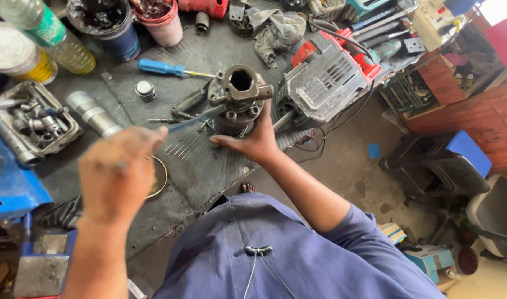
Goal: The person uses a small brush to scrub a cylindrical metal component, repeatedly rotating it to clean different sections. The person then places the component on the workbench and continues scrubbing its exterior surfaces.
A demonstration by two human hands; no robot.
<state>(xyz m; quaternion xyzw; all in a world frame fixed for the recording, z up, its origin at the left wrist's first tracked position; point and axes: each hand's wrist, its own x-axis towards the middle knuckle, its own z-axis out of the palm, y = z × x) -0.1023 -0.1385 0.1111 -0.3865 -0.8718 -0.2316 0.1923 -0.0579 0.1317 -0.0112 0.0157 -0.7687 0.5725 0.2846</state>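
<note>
The metal housing stands upright at the centre of the rubber mat, hexagonal bore facing up. The right hand clasps its near side from below. The left hand, blurred, grips a thin tool whose long axis points right, tip at the housing flange

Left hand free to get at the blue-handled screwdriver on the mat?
Probably not straight away. The left hand already grips a thin tool poked at the metal housing, which the right hand steadies. The blue-handled screwdriver lies unobstructed on the mat beyond.
</note>
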